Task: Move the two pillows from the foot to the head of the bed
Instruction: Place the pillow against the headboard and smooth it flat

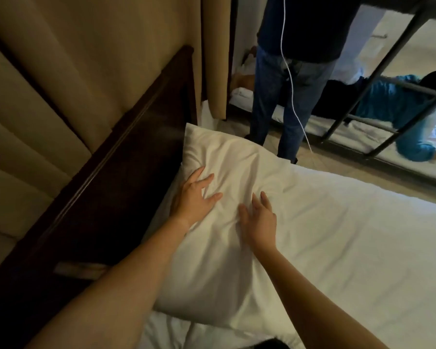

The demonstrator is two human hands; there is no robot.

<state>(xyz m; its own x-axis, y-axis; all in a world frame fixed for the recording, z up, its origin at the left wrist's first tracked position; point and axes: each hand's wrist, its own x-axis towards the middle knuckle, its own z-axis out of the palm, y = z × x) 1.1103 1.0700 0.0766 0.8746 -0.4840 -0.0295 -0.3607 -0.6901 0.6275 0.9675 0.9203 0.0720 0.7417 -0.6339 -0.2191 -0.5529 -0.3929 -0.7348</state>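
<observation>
One white pillow (227, 177) lies against the dark wooden headboard (116, 187) at the head of the bed (363, 248). My left hand (193, 197) rests flat on the pillow's left side with its fingers spread. My right hand (258, 219) lies flat on the pillow's middle, fingers straight. Neither hand grips the fabric. A second pillow is not in view.
Beige padded wall panels (61, 79) rise behind the headboard. A person in jeans (285, 96) stands on the floor past the bed's far side, with a white cable (291, 84) hanging. A metal bunk frame (378, 79) with a person in blue lying on it stands at the right.
</observation>
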